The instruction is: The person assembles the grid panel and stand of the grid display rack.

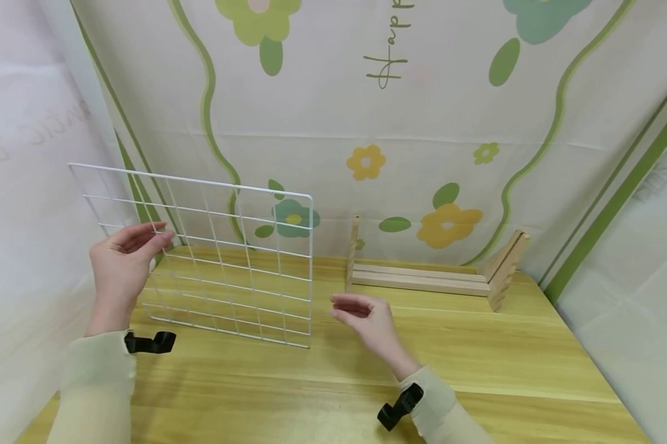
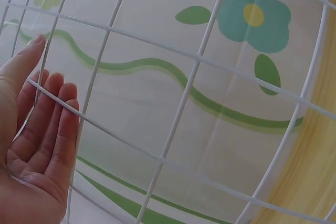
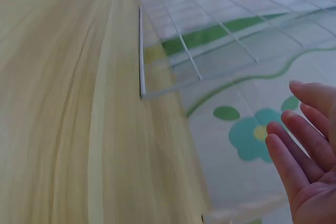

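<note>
A white wire grid panel (image 1: 310,271) stands upright at a slight tilt on the left of the table in the head view, its lower edge close to the tabletop. My left hand (image 1: 119,262) holds it by the wires near its left side. In the left wrist view the thumb of that hand (image 2: 39,156) is on one side of the wires and the fingers pass behind them. My right hand (image 1: 369,324) hovers just right of the panel, fingers loosely bent, holding nothing. The right wrist view shows this hand (image 3: 315,150) apart from the panel (image 3: 142,51).
A light wooden stand (image 1: 422,279) with a flat base and two raised ends is at the back right of the wood-grain table (image 1: 289,394). Behind it hangs a white flowered cloth (image 1: 422,123), and cloth walls flank both sides. Black bands (image 1: 150,343) circle the sleeves.
</note>
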Tool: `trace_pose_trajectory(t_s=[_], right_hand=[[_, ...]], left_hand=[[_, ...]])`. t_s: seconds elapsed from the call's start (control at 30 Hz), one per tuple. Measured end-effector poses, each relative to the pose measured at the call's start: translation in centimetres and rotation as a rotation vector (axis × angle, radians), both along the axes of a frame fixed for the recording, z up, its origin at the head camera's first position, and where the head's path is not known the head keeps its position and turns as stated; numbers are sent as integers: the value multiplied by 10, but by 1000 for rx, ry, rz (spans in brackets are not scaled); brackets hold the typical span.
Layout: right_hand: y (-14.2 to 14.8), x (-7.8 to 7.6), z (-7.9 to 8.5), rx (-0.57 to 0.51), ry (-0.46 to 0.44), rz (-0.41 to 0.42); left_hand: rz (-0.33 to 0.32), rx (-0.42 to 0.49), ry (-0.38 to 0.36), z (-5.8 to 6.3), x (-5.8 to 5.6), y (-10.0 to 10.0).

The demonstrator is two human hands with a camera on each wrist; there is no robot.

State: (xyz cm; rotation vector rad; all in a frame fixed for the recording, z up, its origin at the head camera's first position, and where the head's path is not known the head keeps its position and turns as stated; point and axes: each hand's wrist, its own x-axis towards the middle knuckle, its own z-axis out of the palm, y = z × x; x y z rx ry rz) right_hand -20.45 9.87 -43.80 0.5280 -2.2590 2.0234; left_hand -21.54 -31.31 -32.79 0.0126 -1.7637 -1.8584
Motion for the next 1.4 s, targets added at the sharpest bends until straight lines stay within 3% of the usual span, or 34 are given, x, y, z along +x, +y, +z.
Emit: trace_pose_trajectory(t_s=[0.2,0.43,0.7,0.9,1.1,1.4], right_hand=[[35,-5,-6,37,-57,-59],[75,-8,-8,61,-101,-113],[118,-8,-10,90,-112,-195],[143,-7,-12,134,-105,-240],[163,-3,-9,170,-102,-295],[199,-5,6,119,11,-415]], left_hand=[[9,66,17,0,-2,0],[59,-16,-5,1,1,2],[43,-40,-13,1,2,1],[19,-90,-2,0,2,-5],[50,-88,-13,1,6,-5],[80,-95,-58,5,12,-3]])
